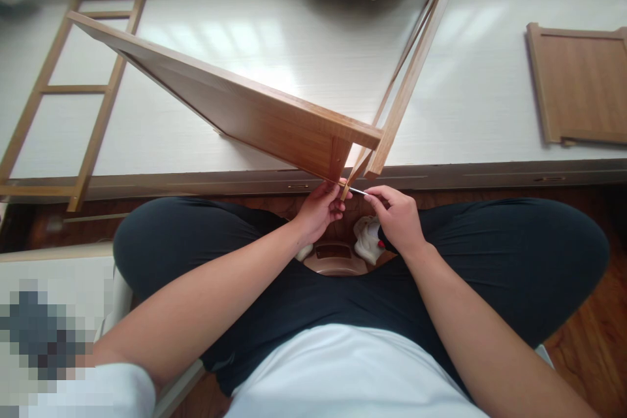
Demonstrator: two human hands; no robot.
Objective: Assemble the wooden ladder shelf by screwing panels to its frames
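Between both hands [321, 209] [396, 215], thin key [356, 191] pointing left

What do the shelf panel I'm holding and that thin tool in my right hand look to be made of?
The shelf panel looks like bamboo or wood laminate: warm brown, fine straight grain, smooth satin sheen. The thin tool in the right hand looks like bare metal, slim and glinting, though too small to be sure. The left hand steadies the panel's corner.
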